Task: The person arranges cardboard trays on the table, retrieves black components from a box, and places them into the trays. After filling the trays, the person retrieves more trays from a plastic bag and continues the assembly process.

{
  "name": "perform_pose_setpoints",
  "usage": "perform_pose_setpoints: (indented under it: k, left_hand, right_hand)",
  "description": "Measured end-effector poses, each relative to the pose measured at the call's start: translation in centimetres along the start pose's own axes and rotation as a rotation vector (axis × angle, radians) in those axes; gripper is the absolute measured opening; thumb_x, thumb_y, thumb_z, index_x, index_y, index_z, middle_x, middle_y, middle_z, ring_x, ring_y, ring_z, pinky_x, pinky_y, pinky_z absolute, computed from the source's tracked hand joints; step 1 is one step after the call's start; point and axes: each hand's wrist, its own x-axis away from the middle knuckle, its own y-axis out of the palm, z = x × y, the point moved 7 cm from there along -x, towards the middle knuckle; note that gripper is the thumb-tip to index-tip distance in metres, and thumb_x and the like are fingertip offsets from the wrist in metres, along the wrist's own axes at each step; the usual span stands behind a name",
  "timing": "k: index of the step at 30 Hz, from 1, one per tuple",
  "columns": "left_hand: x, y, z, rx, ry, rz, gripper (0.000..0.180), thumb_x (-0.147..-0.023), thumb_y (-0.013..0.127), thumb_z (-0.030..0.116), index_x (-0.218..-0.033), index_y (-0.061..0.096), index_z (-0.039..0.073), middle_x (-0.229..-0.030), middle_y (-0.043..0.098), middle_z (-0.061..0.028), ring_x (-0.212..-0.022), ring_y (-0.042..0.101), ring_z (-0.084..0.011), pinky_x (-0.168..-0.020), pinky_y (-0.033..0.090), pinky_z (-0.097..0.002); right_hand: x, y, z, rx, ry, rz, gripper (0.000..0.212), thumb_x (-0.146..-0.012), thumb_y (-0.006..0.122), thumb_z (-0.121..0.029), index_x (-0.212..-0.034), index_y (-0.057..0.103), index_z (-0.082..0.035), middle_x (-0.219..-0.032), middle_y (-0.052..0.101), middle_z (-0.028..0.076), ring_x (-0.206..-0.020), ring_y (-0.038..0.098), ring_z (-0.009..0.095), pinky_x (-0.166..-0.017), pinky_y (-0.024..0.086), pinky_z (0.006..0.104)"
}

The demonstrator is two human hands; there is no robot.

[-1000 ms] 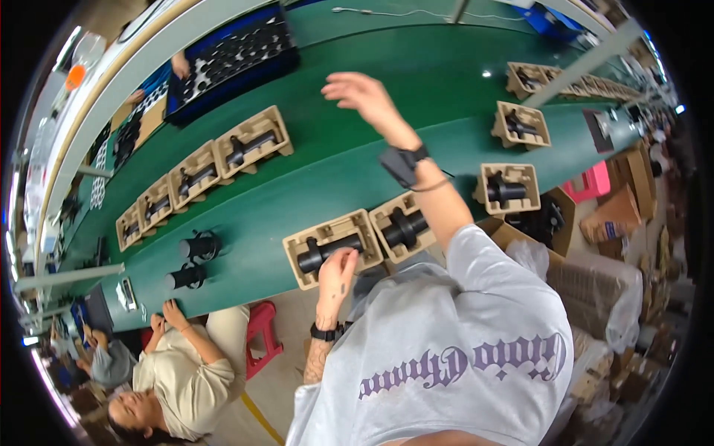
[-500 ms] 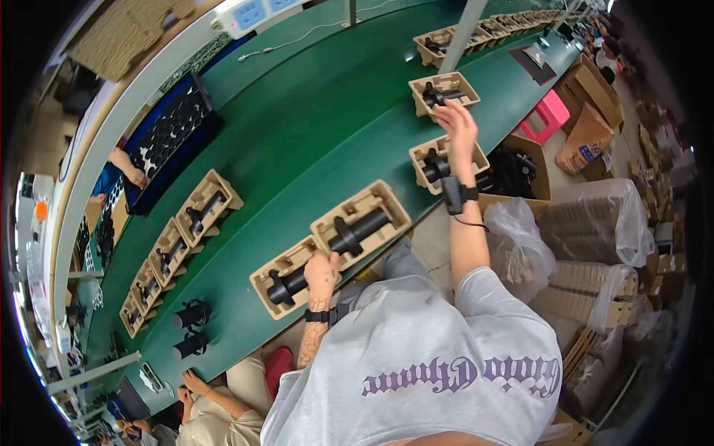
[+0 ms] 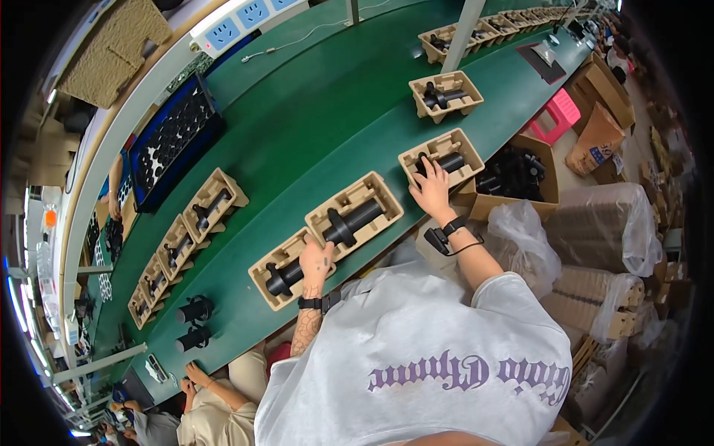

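Two tan moulded-pulp trays stand end to end at the near bench edge. Each carries a black cylindrical part with a wide collar. My left hand [image 3: 317,258] is closed at the joint where the left tray [image 3: 260,278] meets the middle tray [image 3: 378,181], its fingers curled over their walls. A third pulp tray [image 3: 462,135] lies to the right, and my right hand [image 3: 431,190] grips its near left end. The fingers reach inside against the collar of its black part [image 3: 451,162], partly covering it; the thumb stays near the outer wall.
Another loaded tray [image 3: 477,99] sits beyond, on the green bench [image 3: 297,126]. Trays line up on the far left. Two black cylinders [image 3: 195,308] stand left, near a seated person [image 3: 223,401]. A carton of black parts [image 3: 550,197] and plastic-wrapped stacks [image 3: 602,223] are right.
My right hand has come back from near the farther tray and down onto the nearer right tray. My left hand stays at the joint between the two trays.
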Motion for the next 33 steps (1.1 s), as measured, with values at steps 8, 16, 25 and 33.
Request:
perform_pose_setpoints:
  k: [8,16,25,33]
  left_hand:
    - [-1.3,0.9,0.9,-0.012,0.037,-0.006,0.050,-0.078,0.059,0.032,-0.101,0.041,-0.009,-0.076,0.059,-0.0299,-0.075,0.059,-0.0457,-0.066,0.047,-0.0477]
    - [-0.6,0.7,-0.5,-0.074,0.009,0.124,0.044,-0.096,0.028,0.037,-0.091,0.051,0.000,-0.072,0.060,-0.0256,-0.070,0.057,-0.0447,-0.062,0.044,-0.0515]
    - [-0.2,0.2,0.7,-0.244,-0.238,0.245,0.051,-0.092,0.037,0.046,-0.092,0.051,-0.002,-0.067,0.060,-0.0248,-0.066,0.060,-0.0416,-0.059,0.048,-0.0476]
    - [-0.3,0.1,0.9,-0.245,-0.294,0.257,0.040,-0.094,0.039,0.037,-0.087,0.047,-0.001,-0.068,0.059,-0.0263,-0.064,0.059,-0.0427,-0.054,0.047,-0.0484]
  right_hand:
    - [-0.6,0.6,-3.5,-0.181,0.104,-0.243,0.037,-0.075,0.057,-0.042,-0.088,0.071,-0.011,-0.133,0.044,0.014,-0.123,0.033,0.040,-0.100,0.027,0.0512]
    - [-15.1,-6.8,5.0,-0.310,0.236,0.069,0.028,-0.080,0.058,-0.027,-0.091,0.065,-0.003,-0.092,0.062,0.018,-0.086,0.059,0.033,-0.075,0.048,0.0381]
    - [-17.8,0.0,12.1,0.090,-0.166,0.010,0.037,-0.070,0.065,-0.021,-0.106,0.063,-0.014,-0.127,0.051,0.006,-0.123,0.037,0.038,-0.093,0.036,0.0507]
    - [-7.7,-6.5,16.9,-0.010,-0.069,-0.069,0.029,-0.077,0.061,-0.014,-0.106,0.064,-0.011,-0.122,0.055,0.005,-0.123,0.036,0.038,-0.095,0.036,0.0481]
